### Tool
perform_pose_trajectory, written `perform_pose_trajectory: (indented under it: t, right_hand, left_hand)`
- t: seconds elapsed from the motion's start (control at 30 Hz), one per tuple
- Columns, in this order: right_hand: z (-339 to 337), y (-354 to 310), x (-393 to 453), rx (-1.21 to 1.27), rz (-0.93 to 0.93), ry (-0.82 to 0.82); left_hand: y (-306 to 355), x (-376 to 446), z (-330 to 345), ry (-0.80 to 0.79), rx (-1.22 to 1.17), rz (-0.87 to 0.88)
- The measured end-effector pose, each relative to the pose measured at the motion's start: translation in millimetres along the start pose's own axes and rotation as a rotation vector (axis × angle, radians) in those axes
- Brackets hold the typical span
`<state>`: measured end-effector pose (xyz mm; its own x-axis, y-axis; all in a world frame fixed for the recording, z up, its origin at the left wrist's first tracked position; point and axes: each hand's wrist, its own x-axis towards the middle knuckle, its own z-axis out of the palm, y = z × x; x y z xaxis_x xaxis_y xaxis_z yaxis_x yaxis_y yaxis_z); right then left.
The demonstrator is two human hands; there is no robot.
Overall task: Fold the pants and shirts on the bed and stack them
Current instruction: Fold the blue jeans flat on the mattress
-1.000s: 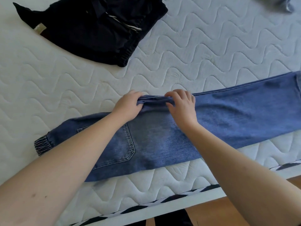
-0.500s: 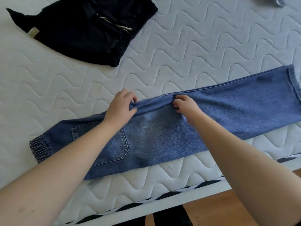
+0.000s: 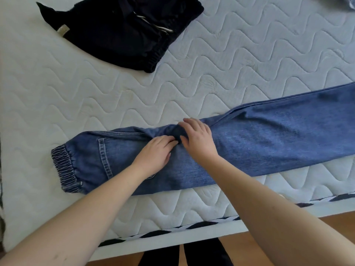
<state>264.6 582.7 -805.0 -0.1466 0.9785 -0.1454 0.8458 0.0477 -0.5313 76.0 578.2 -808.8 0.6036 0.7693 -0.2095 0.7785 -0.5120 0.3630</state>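
Note:
Blue jeans [image 3: 269,139] lie lengthwise along the near side of the white quilted mattress [image 3: 211,70], elastic waistband [image 3: 65,169] at the left and legs running off the right edge. The crotch flap [image 3: 171,131] is folded in over the seat, bunched and dark. My left hand [image 3: 155,152] presses flat on the denim with its fingertips at that fold. Beside it, my right hand [image 3: 197,139] lies over the fold with its fingers spread. Folded black pants [image 3: 123,29] with a white drawstring sit at the back left.
A bit of grey garment [image 3: 347,1] shows in the far right corner. The mattress's near edge has a black-and-white trim [image 3: 172,229]. Below it are a wooden floor [image 3: 338,221] and my dark-clad legs [image 3: 192,254].
Both hands pinched the jeans' far crotch edge, then drew it toward me and laid it over the seat. They now press it down. The view shifted right, showing the waistband fully.

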Motion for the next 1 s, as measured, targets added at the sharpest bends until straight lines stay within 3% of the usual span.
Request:
perform_pose_trajectory:
  t: [0.1, 0.2, 0.3, 0.37, 0.53, 0.73, 0.9, 1.0]
  right_hand:
    - [19.0, 18.4, -14.4, -0.213, -0.067, -0.217]
    - [31.7, 26.5, -23.8, -0.349, -0.049, -0.277]
    - [34.8, 8.5, -15.2, -0.366, 0.032, -0.279]
    - [36.4, -6.4, -10.5, -0.388, 0.029, -0.232]
    - [30.0, -26.4, 7.0, -0.32, -0.17, -0.082]
    - [18.2, -23.2, 22.9, -0.294, -0.37, 0.012]
    - [32.8, -7.8, 10.3, -0.601, -0.395, -0.135]
    - [45.5, -7.0, -7.0, -0.571, -0.234, -0.243]
  left_hand:
    - [-27.2, -11.5, -8.5, 0.104, 0.127, 0.07]
    - [-65.3, -19.1, -19.9, 0.128, 0.227, -0.116]
    - [-97.5, -24.8, -30.8, -0.006, 0.191, -0.332]
    - [-109.1, -23.9, -37.7, -0.068, 0.133, -0.315]
    - [-128.2, -21.7, -55.2, -0.05, -0.131, -0.273]
    - [-138.1, -22.6, -52.3, 0.082, -0.09, -0.353]
    - [-124.0, -16.6, -39.5, 0.137, -0.069, -0.537]
    - [-109.4, -19.2, -35.7, 0.171, 0.059, -0.396]
